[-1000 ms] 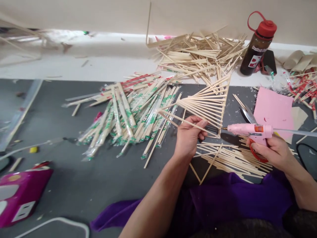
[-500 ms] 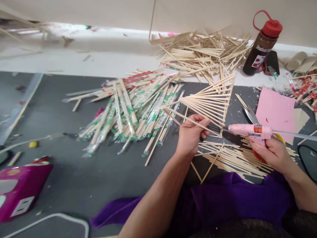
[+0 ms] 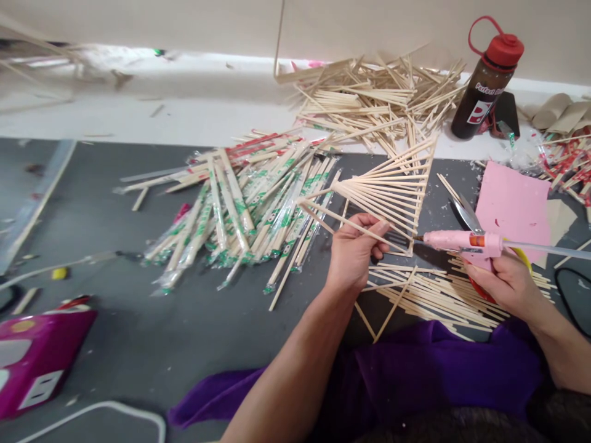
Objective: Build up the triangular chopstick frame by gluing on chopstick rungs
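A fan-shaped frame of wooden chopsticks [image 3: 383,195] is held above the grey table, its sticks spreading rightward from one joint. My left hand [image 3: 353,249] is closed on a chopstick at the frame's lower left side. In my right hand [image 3: 512,280] is a pink hot glue gun [image 3: 464,240], gripped by its handle, with a clear glue stick out of its back end. The gun's nozzle meets the frame's lower right corner, touching or very close. Loose chopsticks [image 3: 438,295] lie below the frame. Scissors [image 3: 465,212] rest partly behind the gun.
Wrapped chopsticks [image 3: 240,215] lie left of the frame. Behind it is a heap of bare chopsticks [image 3: 364,98]. A dark bottle with a red lid [image 3: 489,86] stands at the back right, near pink paper [image 3: 512,200]. A magenta box with sockets [image 3: 41,357] sits at the left.
The view has shifted very slightly. Both hands, the chopstick frame and the glue gun keep almost the same places relative to each other.
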Tool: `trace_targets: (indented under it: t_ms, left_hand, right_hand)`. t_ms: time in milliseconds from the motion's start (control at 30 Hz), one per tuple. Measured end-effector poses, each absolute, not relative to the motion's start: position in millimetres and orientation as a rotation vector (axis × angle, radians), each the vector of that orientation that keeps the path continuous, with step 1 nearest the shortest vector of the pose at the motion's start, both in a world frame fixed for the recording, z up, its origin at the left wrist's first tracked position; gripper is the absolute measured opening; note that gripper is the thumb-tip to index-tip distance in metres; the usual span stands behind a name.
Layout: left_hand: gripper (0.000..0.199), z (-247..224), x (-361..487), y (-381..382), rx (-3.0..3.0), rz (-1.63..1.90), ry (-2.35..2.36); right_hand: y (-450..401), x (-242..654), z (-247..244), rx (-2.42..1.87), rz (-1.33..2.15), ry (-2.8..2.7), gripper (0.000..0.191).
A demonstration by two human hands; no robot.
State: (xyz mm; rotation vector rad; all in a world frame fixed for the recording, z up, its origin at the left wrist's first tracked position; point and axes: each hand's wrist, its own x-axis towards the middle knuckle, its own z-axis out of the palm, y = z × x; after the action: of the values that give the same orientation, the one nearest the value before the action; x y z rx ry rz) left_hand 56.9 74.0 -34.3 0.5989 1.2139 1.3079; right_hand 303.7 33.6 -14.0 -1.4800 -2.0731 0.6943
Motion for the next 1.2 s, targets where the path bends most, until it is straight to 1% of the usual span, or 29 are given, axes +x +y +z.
trace_targets:
  t_ms: [233, 633, 967, 1067, 1200]
  left_hand:
    - [0.029, -34.8, 56.9, 73.5, 0.595, 1.313, 1.207]
    - [0.03, -32.3, 59.3, 73.4, 0.567, 1.332, 1.228]
    - [0.029, -33.6, 60.2, 73.6, 0.561, 1.327, 1.226]
    - [0.03, -33.5, 60.1, 73.7, 0.564, 1.323, 1.227]
    - [0.029, -32.6, 59.8, 73.5, 0.567, 1.319, 1.227]
  right_hand:
    - [33.6, 302.7, -11.2, -1.465, 0.676, -2.091, 0.016]
    - [32.4, 305.9, -16.8, -1.427, 0.689, -2.123, 0.021]
    - [33.2, 301.9, -13.7, -1.408, 0.74, -2.08, 0.017]
    - [33.7, 299.0, -10.4, -1.419, 0.836, -2.026, 0.014]
    - [29.8, 300.9, -8.0, -1.449, 1.126, -1.786, 0.016]
